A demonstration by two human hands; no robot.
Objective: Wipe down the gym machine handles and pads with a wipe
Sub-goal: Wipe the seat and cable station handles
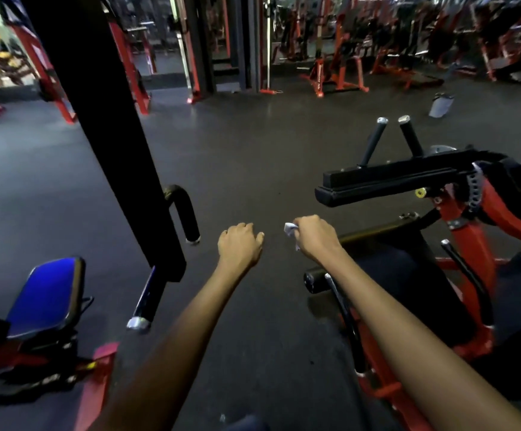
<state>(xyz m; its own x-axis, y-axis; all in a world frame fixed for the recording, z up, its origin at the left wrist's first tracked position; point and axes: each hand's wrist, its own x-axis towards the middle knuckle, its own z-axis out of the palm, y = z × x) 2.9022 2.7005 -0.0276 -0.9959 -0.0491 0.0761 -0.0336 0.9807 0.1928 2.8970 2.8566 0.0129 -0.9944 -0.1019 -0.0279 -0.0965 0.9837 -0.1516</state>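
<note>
My right hand [316, 236] grips a small crumpled white wipe [290, 229], held out over the dark floor, just left of a red and black gym machine. Its long black pad [386, 178] lies above and right of that hand, and two black handles [410, 135] stick up behind the pad. My left hand [240, 245] hangs beside the right with loosely curled fingers and holds nothing. A curved black padded handle [184, 209] hangs from a black upright to the left of my left hand.
A thick black upright post [106, 119] crosses the left half. A blue seat pad [46, 297] on a red frame sits at lower left. A grey container [441, 104] stands on the floor further back. Red machines line the far side.
</note>
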